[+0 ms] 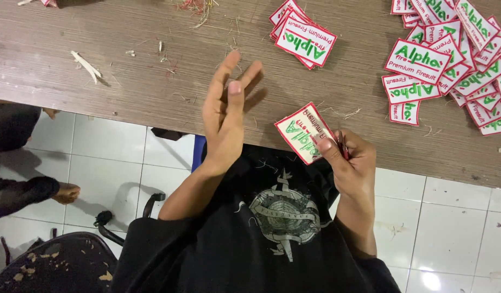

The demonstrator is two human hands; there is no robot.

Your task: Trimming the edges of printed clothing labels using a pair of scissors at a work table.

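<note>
Right hand: fingers pinched on one white patch with red border and green lettering, held at near table edge, with small red-handled tool. Left hand: raised, fingers spread, empty. Patch stack far; loose patch heap far right.

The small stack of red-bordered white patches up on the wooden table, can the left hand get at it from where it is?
Probably yes. The left hand is empty, fingers spread, and only bare wooden table with loose threads lies between it and the small stack of red-bordered white patches.
</note>
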